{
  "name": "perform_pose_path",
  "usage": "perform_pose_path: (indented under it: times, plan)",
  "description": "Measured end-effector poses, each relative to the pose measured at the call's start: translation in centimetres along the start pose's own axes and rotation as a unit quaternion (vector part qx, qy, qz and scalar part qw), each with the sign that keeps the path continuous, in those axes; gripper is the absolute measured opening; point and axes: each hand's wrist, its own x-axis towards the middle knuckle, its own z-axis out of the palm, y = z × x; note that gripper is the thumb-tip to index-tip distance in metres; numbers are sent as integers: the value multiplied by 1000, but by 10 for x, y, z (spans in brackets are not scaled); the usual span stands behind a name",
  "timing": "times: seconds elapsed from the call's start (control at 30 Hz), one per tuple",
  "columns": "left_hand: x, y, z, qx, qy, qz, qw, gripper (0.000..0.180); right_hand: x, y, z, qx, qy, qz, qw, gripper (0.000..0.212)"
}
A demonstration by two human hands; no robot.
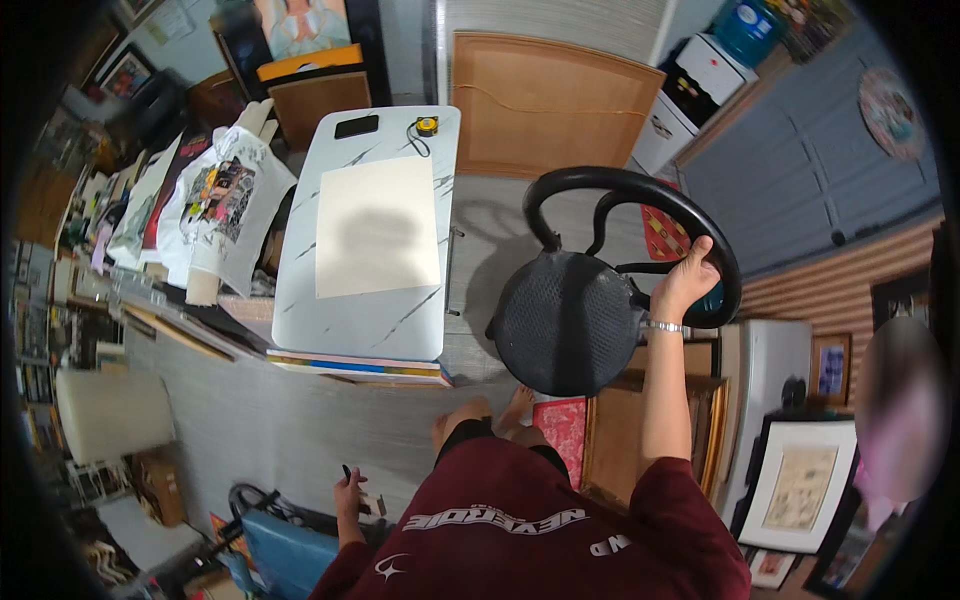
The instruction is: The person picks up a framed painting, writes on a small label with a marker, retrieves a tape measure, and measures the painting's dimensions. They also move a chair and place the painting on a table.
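My right hand is closed round the curved backrest of a black chair, which has a round textured seat. The chair stands tilted in view to the right of the table. Low on the left, my left hand is closed on a slim dark object, too small to name surely. A small pale block-like piece shows beside its fingers; whether the hand holds it too is unclear. On the white marble-patterned table lies a cream sheet, with a black phone and a yellow tape measure beyond it.
Stacked canvases and rolls crowd the table's left side. A blue chair stands at lower left. Wooden frames lean near my right, and a wooden panel stands ahead. A water dispenser is at far right.
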Motion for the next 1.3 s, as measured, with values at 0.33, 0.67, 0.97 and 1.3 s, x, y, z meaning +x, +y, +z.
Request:
perform_pose_path:
  times: [0.33,0.67,0.97,1.3]
  plan:
    - [-121,14,92,-117,117,-74,983,45,172,174,69,-40,213,-20,976,59]
    - [-123,137,82,-62,184,-19,981,47,255,317,31,-130,417,198,877,84]
    - [-46,297,189,-389,59,70,917,28,278,377,-93,-262,-8,343,902,60]
    - [-8,524,330,-377,25,281,882,46,-71,118,241,-174,-874,-71,448,21]
